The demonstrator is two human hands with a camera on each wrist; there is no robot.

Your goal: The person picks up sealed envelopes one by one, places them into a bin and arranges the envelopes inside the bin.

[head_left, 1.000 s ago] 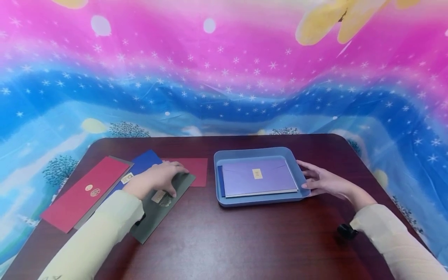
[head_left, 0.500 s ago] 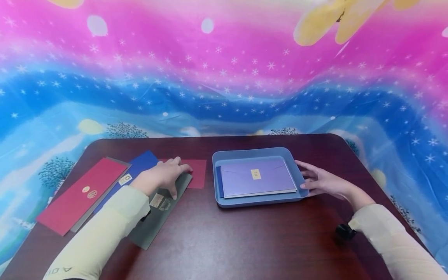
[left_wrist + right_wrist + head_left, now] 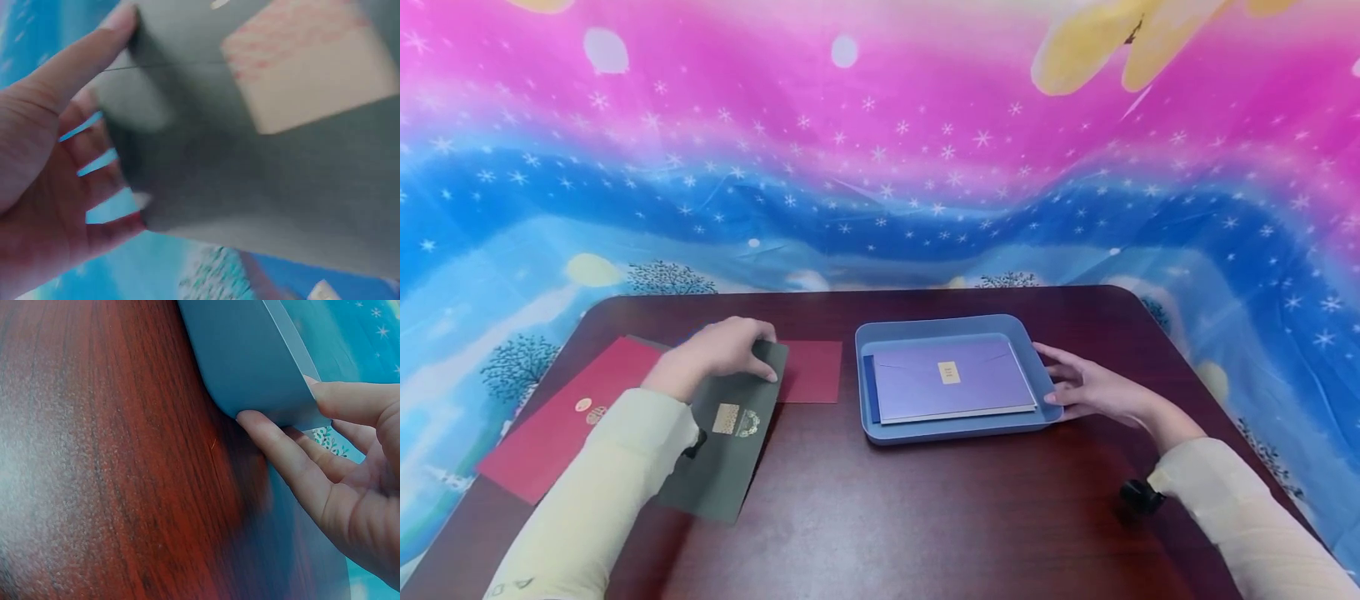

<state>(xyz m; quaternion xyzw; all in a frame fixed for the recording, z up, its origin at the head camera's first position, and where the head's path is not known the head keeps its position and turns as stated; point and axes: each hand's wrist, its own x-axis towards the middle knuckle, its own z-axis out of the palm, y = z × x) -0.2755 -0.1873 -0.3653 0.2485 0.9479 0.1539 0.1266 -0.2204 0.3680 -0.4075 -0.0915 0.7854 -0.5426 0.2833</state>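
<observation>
My left hand (image 3: 726, 348) pinches a dark green envelope (image 3: 707, 458) near its far end, thumb on the printed face and fingers behind. The envelope is raised and tilted, with a pale patch and an ornate emblem on it; it fills much of the left wrist view. My right hand (image 3: 1101, 392) holds the right side of a blue-grey tray (image 3: 955, 435), thumb (image 3: 350, 400) at the rim and a fingertip low on the outer corner. Inside the tray lies a purple envelope (image 3: 925, 392) with a cream label, on top of a dark blue one (image 3: 870, 387).
A red envelope (image 3: 580, 408) with gold prints lies at the left, over a greyish one. Another red envelope (image 3: 812, 371) lies flat between the left hand and the tray. The dark wood table (image 3: 880, 517) ends before a patterned cloth backdrop (image 3: 880, 167).
My left hand has taken the dark green envelope by its far end and lifted and turned it leftward, covering most of the blue envelope. The right hand and tray stay in place.
</observation>
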